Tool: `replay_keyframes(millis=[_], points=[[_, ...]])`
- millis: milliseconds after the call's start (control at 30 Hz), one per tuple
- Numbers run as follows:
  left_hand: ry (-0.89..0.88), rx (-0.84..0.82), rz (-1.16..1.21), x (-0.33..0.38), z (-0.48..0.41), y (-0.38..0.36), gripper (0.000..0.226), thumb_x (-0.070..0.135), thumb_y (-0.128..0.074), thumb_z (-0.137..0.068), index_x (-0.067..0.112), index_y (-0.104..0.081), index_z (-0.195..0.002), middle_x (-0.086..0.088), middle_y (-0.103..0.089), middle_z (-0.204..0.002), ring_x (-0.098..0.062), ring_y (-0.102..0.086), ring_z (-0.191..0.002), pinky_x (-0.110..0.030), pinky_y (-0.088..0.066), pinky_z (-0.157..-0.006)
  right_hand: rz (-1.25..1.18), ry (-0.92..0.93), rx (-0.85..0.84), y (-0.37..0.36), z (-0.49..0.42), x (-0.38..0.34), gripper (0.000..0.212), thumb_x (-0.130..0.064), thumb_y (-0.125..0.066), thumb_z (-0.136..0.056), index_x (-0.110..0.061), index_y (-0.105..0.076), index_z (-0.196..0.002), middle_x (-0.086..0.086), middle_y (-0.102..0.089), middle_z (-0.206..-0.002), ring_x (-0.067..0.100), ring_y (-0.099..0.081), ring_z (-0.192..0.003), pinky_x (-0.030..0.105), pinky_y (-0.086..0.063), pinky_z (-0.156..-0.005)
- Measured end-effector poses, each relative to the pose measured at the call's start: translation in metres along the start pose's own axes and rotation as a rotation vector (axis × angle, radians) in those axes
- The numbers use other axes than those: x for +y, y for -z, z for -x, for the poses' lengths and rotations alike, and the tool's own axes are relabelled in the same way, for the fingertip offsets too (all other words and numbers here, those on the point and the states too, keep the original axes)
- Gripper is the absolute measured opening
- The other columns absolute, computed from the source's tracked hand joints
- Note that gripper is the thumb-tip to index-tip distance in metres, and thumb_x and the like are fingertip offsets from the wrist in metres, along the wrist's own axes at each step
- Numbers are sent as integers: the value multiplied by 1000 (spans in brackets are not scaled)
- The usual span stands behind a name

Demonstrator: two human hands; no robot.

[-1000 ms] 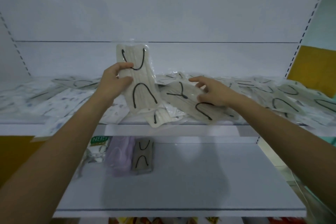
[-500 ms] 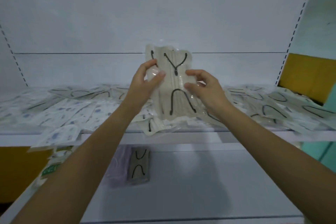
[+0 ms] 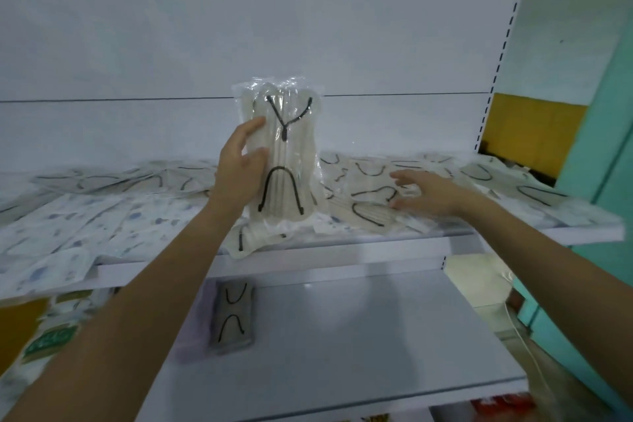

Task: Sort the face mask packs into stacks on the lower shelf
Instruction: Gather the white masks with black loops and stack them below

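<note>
Cream face mask packs: held upright above the upper shelf, with the left hand gripping one edge. Right hand: fingers spread and holding nothing, over the loose packs. Advice: square the edges before adding another, as the film looks slippery. Lower shelf: one grey stack. White back panel; teal wall.

The lower shelf shows bare surface from its middle to the right end, and a hand could pass there, under the upper shelf. At its left lies a grey mask pack, and further left are blurred green-labelled packs. Loose mask packs cover the upper shelf. The left hand holds a cream mask pack upright over its front edge.
</note>
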State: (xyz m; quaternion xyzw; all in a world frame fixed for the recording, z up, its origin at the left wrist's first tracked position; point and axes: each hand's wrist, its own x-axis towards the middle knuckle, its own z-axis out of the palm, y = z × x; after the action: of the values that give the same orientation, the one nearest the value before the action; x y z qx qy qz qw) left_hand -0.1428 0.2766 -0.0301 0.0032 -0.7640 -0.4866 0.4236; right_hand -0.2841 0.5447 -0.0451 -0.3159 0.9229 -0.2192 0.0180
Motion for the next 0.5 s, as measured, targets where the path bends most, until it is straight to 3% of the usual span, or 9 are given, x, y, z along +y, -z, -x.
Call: replay_keyframes(millis=[67, 167, 267, 367, 500], points=[[9, 30, -30, 0, -1, -4, 40, -3, -43, -91, 11, -53, -127, 7, -53, -122, -18, -52, -120, -39, -42, -104, -3, 32, -67, 0, 4, -3, 65, -33, -65, -86, -25, -35, -142, -5, -51, -134, 16, -44, -125, 26, -32, -100], [-2, 49, -68, 0, -3, -5, 38, -3, -41, -91, 9, -55, -125, 7, -54, -118, -17, -53, -117, -38, -43, -103, -60, 75, -133, 3, 8, -9, 60, -28, -65, -87, -30, -36, -139, -11, -53, -123, 8, -45, -115, 21, -29, -92], [13, 59, -98, 0, -6, -5, 40, -4, -41, -91, 10, -54, -125, 7, -53, -120, -12, -54, -113, -27, -46, -98, -128, 39, 18, 6, 0, -7, 55, -34, -61, -89, -26, -39, -139, -1, -51, -133, 14, -45, -123, 23, -33, -94], [60, 73, -117, 0, -7, -8, 41, -2, -41, -91, 13, -54, -127, 9, -52, -122, -10, -58, -100, -15, -48, -83, -89, -179, 104, 5, -20, -5, 71, -50, -61, -84, -21, -34, -142, 9, -44, -142, 28, -42, -129, 37, -37, -102], [95, 80, -123, -4, -6, -12, 41, 0, -42, -90, 19, -55, -124, 12, -53, -119, -16, -57, -110, -39, -45, -100, -71, -253, 16, -5, -35, -9, 78, -47, -69, -79, -19, -33, -143, 9, -42, -143, 30, -41, -129, 36, -35, -103]])
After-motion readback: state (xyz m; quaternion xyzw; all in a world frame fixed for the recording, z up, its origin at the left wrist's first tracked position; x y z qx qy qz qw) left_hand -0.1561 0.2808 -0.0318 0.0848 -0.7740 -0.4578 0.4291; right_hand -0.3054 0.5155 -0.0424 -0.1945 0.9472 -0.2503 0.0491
